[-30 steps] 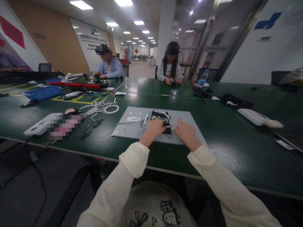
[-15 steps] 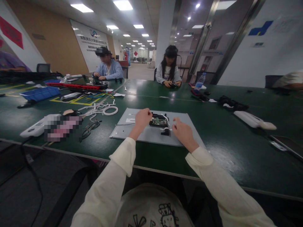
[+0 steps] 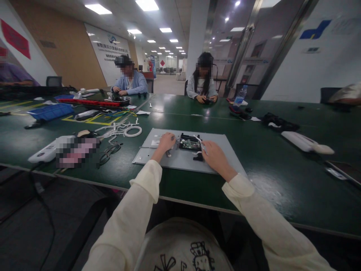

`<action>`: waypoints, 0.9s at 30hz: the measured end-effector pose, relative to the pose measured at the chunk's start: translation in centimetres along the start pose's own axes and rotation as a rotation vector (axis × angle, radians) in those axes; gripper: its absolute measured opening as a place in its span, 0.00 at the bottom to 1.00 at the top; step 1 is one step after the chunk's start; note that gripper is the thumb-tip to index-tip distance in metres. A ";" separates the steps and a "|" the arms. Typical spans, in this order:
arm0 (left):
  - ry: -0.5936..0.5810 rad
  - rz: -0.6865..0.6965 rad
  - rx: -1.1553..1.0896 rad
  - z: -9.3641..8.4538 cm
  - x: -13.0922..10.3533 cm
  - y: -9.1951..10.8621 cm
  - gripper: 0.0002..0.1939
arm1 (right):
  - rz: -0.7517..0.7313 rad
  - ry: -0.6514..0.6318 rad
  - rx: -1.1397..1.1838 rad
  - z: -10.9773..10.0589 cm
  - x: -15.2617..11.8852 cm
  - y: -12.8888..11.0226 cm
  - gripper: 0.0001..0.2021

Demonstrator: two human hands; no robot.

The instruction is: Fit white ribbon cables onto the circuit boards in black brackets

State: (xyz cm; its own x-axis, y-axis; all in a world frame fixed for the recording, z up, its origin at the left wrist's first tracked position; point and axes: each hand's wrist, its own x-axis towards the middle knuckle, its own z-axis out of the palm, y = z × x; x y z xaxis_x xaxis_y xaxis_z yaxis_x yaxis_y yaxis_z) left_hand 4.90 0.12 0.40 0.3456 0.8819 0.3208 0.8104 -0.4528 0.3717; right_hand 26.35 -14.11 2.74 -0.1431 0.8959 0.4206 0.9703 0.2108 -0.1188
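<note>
A small green circuit board (image 3: 190, 143) in a black frame lies on a grey flat panel (image 3: 180, 162). To its left, my left hand (image 3: 166, 142) is closed with curled fingers over the panel. A small dark piece (image 3: 168, 153) shows just below that hand; I cannot tell whether it is held. My right hand (image 3: 213, 155) is at the board's right edge, fingers drawn together. A white strip (image 3: 197, 138), like a ribbon cable, runs from the board to its fingertips. What the fingers pinch is hidden. Beside them lies a small black part (image 3: 197, 156).
Left on the green table (image 3: 262, 150) are a white ring (image 3: 132, 131), glasses (image 3: 110, 152), a white device (image 3: 50, 148) and a blue tray (image 3: 50, 112). A white handheld device (image 3: 306, 142) lies right. Two people (image 3: 129, 79) (image 3: 203, 81) sit across.
My left hand has moved left, away from the board, uncovering its left side. My right hand has moved left, up to the board's edge and the white strip.
</note>
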 end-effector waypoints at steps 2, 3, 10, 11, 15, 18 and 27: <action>-0.025 0.004 -0.054 -0.1 0.3 -0.1 0.12 | -0.054 -0.001 0.044 0.0 -0.1 -0.3 0.17; -0.031 -0.006 -0.081 -0.1 0.4 -0.1 0.11 | -0.092 -0.004 0.068 -0.1 -0.1 -0.4 0.18; -0.014 -0.077 -0.193 -0.7 0.2 0.2 0.10 | -0.281 -0.088 0.140 0.1 -0.3 -1.2 0.23; -0.012 -0.078 -0.207 -0.8 0.2 0.3 0.11 | -0.286 -0.094 0.141 0.2 -0.3 -1.2 0.23; -0.020 -0.068 -0.249 -0.8 0.1 0.2 0.15 | -0.282 -0.104 0.135 0.2 -0.3 -1.2 0.24; -0.009 -0.046 -0.203 -0.7 0.2 0.1 0.17 | -0.277 -0.110 0.140 0.3 -0.3 -1.1 0.24; -0.022 0.007 -0.072 -1.1 0.1 0.1 0.10 | -0.281 -0.108 0.166 0.4 -0.2 -1.0 0.24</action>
State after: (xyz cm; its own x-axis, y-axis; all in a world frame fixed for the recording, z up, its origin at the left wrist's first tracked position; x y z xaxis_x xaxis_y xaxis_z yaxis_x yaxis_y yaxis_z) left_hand 4.45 0.01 1.41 0.3624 0.8809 0.3045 0.7720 -0.4668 0.4314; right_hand 25.29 -14.37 2.41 -0.4292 0.8279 0.3611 0.8460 0.5085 -0.1603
